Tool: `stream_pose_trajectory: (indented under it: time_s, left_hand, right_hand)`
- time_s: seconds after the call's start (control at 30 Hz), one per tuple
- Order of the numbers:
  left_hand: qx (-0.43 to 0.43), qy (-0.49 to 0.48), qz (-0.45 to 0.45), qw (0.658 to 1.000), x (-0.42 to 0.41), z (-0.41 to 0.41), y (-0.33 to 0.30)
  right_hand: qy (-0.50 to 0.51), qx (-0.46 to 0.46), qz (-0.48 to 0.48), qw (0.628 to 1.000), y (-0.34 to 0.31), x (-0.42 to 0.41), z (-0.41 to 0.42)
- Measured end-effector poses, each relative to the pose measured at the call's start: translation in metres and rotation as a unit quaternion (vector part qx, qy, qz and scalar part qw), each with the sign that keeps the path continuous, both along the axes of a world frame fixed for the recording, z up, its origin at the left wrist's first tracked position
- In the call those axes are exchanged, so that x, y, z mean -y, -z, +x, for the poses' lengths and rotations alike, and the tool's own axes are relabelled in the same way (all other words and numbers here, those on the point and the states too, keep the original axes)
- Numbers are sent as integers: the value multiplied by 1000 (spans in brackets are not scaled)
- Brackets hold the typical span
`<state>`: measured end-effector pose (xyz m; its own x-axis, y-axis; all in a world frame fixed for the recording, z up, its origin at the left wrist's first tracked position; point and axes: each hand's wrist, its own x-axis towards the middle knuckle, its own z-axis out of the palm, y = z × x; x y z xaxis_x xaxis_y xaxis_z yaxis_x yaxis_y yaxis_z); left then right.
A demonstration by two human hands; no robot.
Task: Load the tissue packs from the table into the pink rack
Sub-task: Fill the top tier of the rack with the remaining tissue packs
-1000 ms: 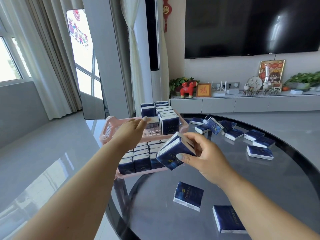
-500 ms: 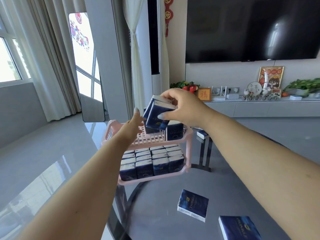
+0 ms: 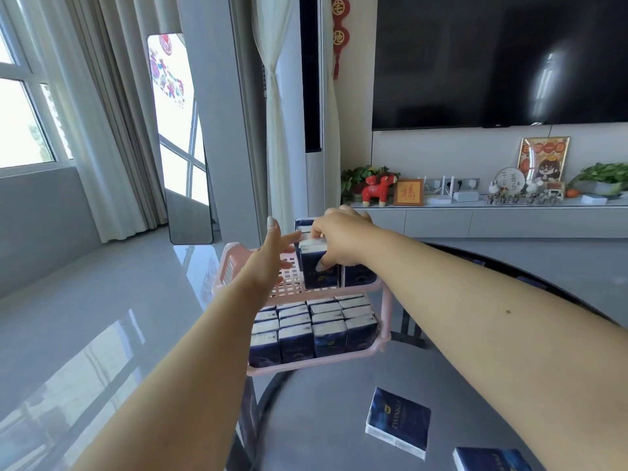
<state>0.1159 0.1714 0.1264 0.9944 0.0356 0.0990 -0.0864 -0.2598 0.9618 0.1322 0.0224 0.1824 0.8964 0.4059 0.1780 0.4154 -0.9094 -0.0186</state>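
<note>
Gripping an upright tissue pack [image 3: 319, 266] on the pink rack [image 3: 385, 321], right hand [image 3: 343, 239]; left hand [image 3: 272, 260] open, empty.

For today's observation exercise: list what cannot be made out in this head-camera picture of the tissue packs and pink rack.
- Tissue packs behind the right hand on the pink rack, top shelf: hand hides their count.
- Packs farther along the table: right forearm covers them.
- Pack at the bottom edge: cut off.
- Logo text on the loose pack: too small.
</note>
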Motion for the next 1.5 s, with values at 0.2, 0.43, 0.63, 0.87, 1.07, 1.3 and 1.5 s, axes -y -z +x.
stream_pose_trajectory:
  time_s: [0.2,0.43,0.63,0.87,1.07,1.3,1.5]
  left_hand:
    - [17,-25,-19,999,2,4,6]
    - [26,-49,-4,998,2,3,8]
    - [26,-43,20,999,3,0,9]
    - [42,-63,19,997,4,1,9]
    - [63,-78,11,995,5,2,10]
    - [155,-123,12,980,7,-5,13]
    - [219,-137,70,964,11,-25,10]
  right_hand:
    - [41,63,-66,995,4,-7,5]
    - [56,38,-98,993,-7,-21,11]
    - [63,35,-112,991,-5,-18,16]
    - [59,37,-85,994,-9,-11,13]
    - [46,60,-45,996,-12,-4,8]
    - [-3,126,90,988,-20,11,-15]
    - [-46,169,272,946,-1,36,-59]
